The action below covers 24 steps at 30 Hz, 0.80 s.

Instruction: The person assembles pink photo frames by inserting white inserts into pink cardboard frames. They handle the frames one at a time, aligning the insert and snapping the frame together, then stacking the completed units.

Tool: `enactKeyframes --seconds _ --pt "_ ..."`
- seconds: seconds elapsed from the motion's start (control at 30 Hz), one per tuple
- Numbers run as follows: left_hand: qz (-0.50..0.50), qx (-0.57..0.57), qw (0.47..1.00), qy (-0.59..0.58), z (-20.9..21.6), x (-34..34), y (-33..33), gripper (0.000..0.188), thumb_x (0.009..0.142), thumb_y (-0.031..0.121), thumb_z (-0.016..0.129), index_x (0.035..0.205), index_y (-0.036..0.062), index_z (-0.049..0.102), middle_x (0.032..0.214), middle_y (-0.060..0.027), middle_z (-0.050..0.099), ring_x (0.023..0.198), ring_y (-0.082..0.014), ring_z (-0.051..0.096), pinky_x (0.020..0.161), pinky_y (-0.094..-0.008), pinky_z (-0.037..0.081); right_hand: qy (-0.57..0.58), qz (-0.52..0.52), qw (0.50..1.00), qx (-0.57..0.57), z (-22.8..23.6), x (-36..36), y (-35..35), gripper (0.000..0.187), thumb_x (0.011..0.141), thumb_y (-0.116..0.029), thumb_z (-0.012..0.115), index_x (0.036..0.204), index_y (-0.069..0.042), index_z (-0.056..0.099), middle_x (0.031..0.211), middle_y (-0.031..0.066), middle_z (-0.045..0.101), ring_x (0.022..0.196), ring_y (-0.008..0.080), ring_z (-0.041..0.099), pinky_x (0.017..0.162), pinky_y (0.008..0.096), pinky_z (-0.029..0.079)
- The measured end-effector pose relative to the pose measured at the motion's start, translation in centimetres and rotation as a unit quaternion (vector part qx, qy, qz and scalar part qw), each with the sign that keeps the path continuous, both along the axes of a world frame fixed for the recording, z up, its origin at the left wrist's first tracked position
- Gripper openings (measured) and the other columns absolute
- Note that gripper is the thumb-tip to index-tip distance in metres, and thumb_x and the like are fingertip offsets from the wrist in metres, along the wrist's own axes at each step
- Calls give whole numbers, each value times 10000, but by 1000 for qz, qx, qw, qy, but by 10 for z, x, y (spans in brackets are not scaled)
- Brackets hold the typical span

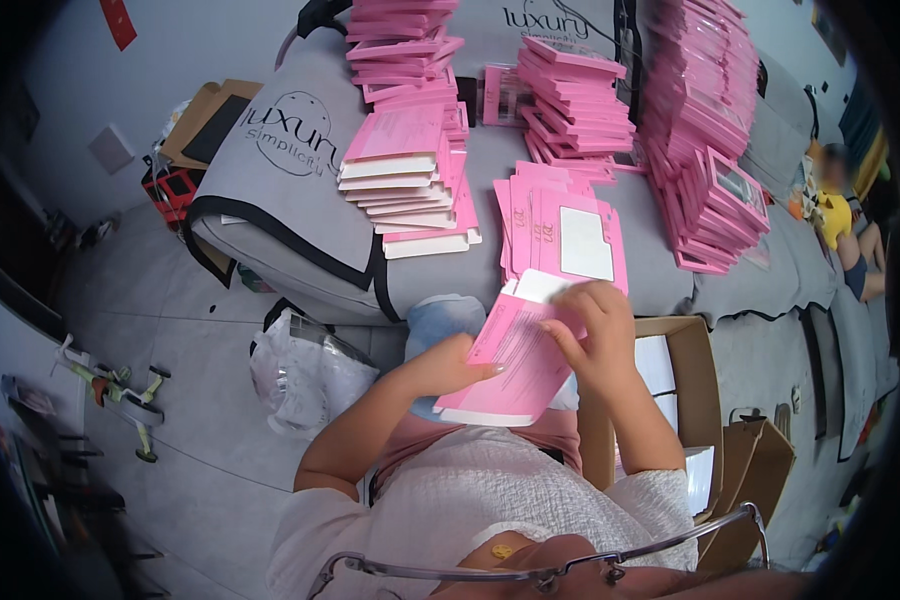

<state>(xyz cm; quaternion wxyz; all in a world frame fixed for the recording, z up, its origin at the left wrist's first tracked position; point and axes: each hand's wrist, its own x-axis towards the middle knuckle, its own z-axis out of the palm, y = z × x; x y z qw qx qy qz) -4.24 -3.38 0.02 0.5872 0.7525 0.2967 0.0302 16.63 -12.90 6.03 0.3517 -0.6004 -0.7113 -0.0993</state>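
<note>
So I've got a flat pink carton (505,365) over my lap, left hand (448,366) pinching its left edge, thumb on top. Right hand (602,335) is at the upper right edge by the white flap, thumb and fingers parted; can't tell if it's actually gripping. From the carton: loose pink pile (525,225) at 12 to 1 o'clock near the sofa's (310,270) front edge, stacked cartons (398,135) at 11, narrow strip of seat between. Cardboard box (698,375) crowds my right elbow around 3:30. More elbow room toward 8, over grey floor (210,400).
</note>
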Motion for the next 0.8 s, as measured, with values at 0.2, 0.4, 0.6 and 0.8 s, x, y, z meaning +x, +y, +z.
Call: enactKeyframes --seconds 0.2,0.4,0.6,0.8 --pt "-44 124 991 -16 5 -18 -9 396 886 117 537 1271 40 483 948 -169 635 863 -255 614 783 -339 462 253 109 921 -276 -13 -20 11 294 760 -286 747 760 -2 670 658 64 635 617 134 581 562 295 458" --pt "5 246 968 -56 -7 -16 -28 655 874 129 557 1425 6 225 1266 -239 483 1105 -383 521 899 -405 434 338 140 843 -395 -29 -38 21 271 752 -277 756 806 -18 702 671 56 643 600 98 574 555 259 443" --pt "74 339 924 -164 10 -15 -32 678 848 165 633 1388 -44 280 1362 -223 398 1260 -355 401 1025 -384 352 499 212 745 -389 -31 -39 23 268 780 -83 715 1026 -10 637 934 41 659 853 98 578 769 266 472" --pt "64 194 958 -202 14 -22 -29 615 846 225 652 1343 -17 384 1269 -202 496 1162 -303 503 963 -355 397 408 236 786 -400 -19 -39 36 239 769 -103 745 972 -1 672 852 55 673 788 104 583 723 277 481"
